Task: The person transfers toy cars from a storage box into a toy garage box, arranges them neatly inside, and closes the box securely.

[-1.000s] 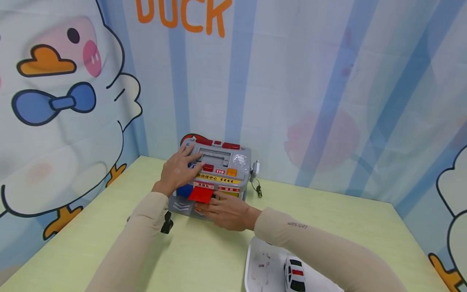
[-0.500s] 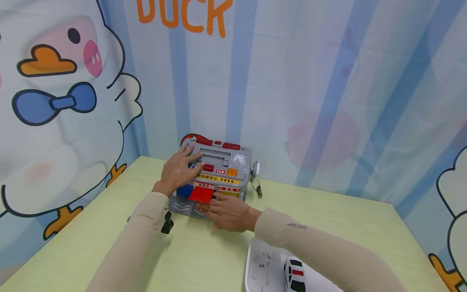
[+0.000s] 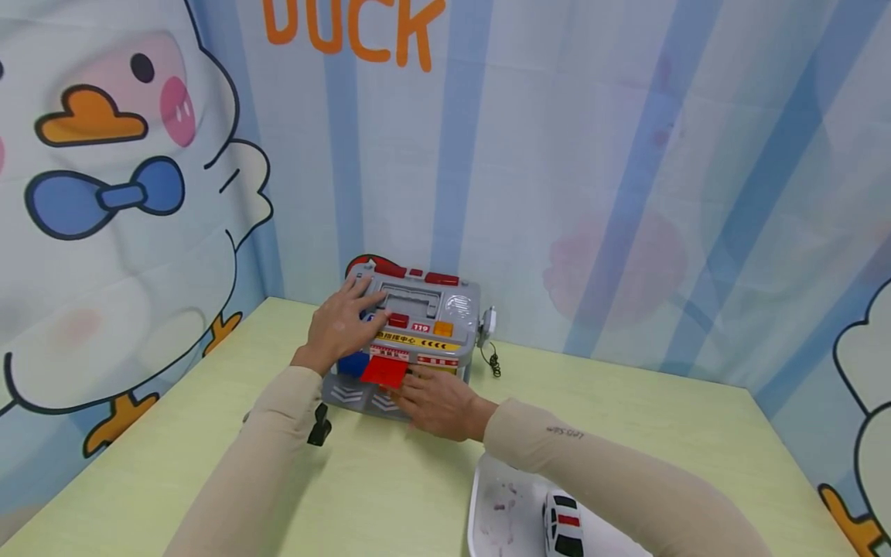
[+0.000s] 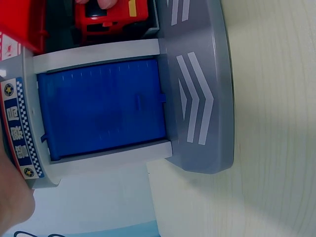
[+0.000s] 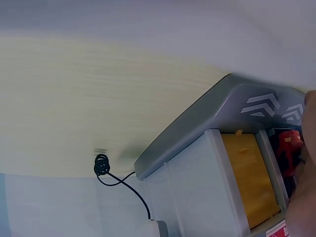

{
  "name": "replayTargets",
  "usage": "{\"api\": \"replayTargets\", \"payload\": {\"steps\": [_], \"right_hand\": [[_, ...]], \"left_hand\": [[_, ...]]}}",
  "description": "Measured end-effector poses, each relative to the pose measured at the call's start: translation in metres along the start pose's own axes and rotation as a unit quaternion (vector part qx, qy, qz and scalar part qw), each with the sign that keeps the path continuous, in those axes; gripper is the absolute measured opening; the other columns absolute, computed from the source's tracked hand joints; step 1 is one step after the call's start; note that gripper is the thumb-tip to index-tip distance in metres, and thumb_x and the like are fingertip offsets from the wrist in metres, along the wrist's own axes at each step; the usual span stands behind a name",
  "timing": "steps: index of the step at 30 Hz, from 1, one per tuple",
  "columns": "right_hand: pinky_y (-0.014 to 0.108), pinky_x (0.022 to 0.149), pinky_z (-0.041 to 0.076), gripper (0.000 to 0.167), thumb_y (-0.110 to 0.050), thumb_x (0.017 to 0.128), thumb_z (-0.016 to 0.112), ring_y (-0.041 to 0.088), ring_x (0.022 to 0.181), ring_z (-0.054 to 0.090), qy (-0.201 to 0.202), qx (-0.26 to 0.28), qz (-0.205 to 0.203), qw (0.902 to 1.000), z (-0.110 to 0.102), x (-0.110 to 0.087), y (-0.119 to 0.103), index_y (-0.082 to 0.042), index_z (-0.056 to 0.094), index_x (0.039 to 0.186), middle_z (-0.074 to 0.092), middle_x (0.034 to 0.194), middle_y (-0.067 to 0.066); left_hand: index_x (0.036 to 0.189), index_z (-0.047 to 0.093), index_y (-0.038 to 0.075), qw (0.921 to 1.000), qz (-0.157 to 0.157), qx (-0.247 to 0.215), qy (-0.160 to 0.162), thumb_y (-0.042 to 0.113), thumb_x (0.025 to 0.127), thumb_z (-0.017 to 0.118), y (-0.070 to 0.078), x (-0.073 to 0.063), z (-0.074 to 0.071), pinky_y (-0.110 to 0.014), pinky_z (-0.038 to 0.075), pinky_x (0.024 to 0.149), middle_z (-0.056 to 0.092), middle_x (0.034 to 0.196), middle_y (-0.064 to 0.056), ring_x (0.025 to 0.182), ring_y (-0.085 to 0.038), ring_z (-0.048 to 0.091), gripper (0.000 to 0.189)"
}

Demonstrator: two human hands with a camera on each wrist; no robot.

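A grey toy fire station [image 3: 459,305] stands against the back curtain. My left hand [image 3: 339,329] rests on the left of its roof, fingers spread. The red door [image 3: 383,371] of the middle bay is swung up. Below it, my right hand [image 3: 442,402] reaches to the bay with its fingers extended. In the left wrist view, fingertips touch a red toy truck [image 4: 118,22] inside the bay opening. The blue door [image 4: 103,108] on one side and the yellow door [image 5: 249,177] on the other are closed. My right thumb is hidden.
A white tray [image 3: 487,495] lies at the front right, partly under my right sleeve, with a white toy car [image 3: 562,522] in it. A toy handset [image 3: 487,323] with a coiled black cord [image 3: 493,360] hangs on the station's right side.
The red truck has moved off the ramp into the middle bay, with my right fingers following it. The ramp's second chevron mark now shows. My left hand has stayed in place.
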State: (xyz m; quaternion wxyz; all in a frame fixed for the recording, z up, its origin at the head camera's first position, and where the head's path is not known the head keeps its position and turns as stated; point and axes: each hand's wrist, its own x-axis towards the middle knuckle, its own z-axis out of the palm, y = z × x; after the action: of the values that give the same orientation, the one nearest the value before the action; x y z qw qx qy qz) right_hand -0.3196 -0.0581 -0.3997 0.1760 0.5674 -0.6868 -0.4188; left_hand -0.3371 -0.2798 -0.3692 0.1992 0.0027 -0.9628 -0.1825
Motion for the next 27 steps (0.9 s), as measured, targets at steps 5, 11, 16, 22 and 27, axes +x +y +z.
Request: {"api": "replayTargets", "payload": {"steps": [5, 11, 16, 22, 27], "right_hand": [[0.035, 0.126, 0.022, 0.062, -0.055, 0.104, 0.034, 0.016, 0.15, 0.033, -0.014, -0.001, 0.008, 0.9999, -0.001, -0.001, 0.001, -0.023, 0.031, 0.158, 0.034, 0.163, -0.005], [0.035, 0.125, 0.024, 0.062, -0.056, 0.104, 0.033, 0.015, 0.151, 0.033, -0.024, 0.003, 0.015, 0.9996, 0.001, -0.001, 0.001, -0.023, 0.032, 0.157, 0.035, 0.163, -0.006], [0.035, 0.126, 0.02, 0.063, -0.056, 0.104, 0.032, 0.014, 0.152, 0.029, -0.037, -0.003, 0.021, 0.9991, 0.001, -0.002, 0.0, -0.023, 0.03, 0.158, 0.032, 0.164, -0.006], [0.035, 0.126, 0.023, 0.061, -0.055, 0.104, 0.033, 0.015, 0.151, 0.032, -0.025, 0.028, 0.015, 0.9992, -0.002, -0.005, 0.001, -0.023, 0.034, 0.157, 0.035, 0.163, -0.006], [0.038, 0.126, 0.02, 0.06, -0.052, 0.105, 0.034, 0.017, 0.153, 0.029, -0.011, 0.107, 0.008, 0.9942, -0.01, -0.013, 0.004, -0.021, 0.034, 0.157, 0.033, 0.164, -0.004]], "left_hand": [[0.146, 0.053, 0.022, 1.0, -0.002, 0.002, 0.0, 0.048, 0.098, 0.054, 0.001, 0.0, -0.001, -0.059, 0.03, 0.118, 0.032, 0.164, -0.008, 0.155, -0.033, 0.022, 0.055], [0.147, 0.052, 0.022, 1.0, 0.001, 0.001, -0.003, 0.048, 0.098, 0.053, 0.0, 0.0, -0.001, -0.06, 0.031, 0.118, 0.032, 0.164, -0.009, 0.154, -0.034, 0.022, 0.055], [0.146, 0.053, 0.022, 1.0, 0.002, -0.002, -0.001, 0.047, 0.098, 0.054, 0.002, 0.0, -0.001, -0.059, 0.031, 0.118, 0.032, 0.164, -0.009, 0.154, -0.034, 0.022, 0.055], [0.147, 0.052, 0.022, 1.0, 0.003, -0.006, -0.003, 0.048, 0.098, 0.053, 0.002, 0.0, -0.001, -0.06, 0.031, 0.118, 0.032, 0.164, -0.008, 0.154, -0.034, 0.022, 0.055], [0.147, 0.052, 0.023, 1.0, 0.003, -0.004, -0.003, 0.049, 0.098, 0.053, 0.0, -0.001, 0.0, -0.06, 0.031, 0.118, 0.031, 0.164, -0.008, 0.154, -0.033, 0.022, 0.056]]}}
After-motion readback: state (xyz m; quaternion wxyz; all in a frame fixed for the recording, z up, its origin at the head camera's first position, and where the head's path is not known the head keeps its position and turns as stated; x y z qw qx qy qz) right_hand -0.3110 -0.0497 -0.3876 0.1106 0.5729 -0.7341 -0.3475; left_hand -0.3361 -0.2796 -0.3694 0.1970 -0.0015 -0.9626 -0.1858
